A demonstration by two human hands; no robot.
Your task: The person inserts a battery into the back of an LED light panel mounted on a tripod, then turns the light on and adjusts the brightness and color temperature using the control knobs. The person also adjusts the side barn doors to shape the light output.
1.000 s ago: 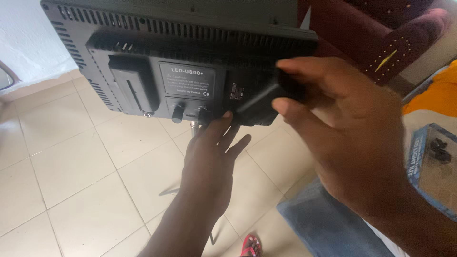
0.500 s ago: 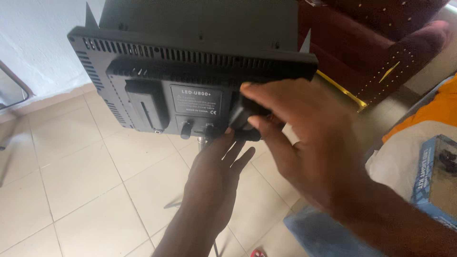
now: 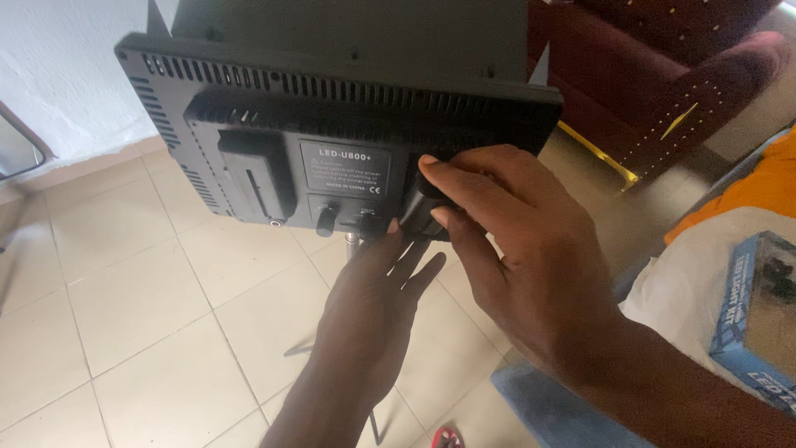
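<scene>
Head view: the black LED light panel [image 3: 332,124] is seen from the back, on a stand at centre. Compared with a second ago, the black battery block [image 3: 421,207] is brought from just off the panel onto its right rear mount. The right hand [image 3: 531,265] is closed around it. The left hand [image 3: 373,307] is held open, fingertips touching the panel's underside by the knob [image 3: 326,220].

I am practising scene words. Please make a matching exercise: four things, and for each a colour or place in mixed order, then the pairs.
Things:
1. light panel
2. armchair
3. box
4. round knob

Descriptions:
A. blue, at far right
B. dark red
C. black, back facing the camera
D. low on the panel's back, left of the left hand fingertips

Pairs: 1-C, 2-B, 3-A, 4-D
</scene>
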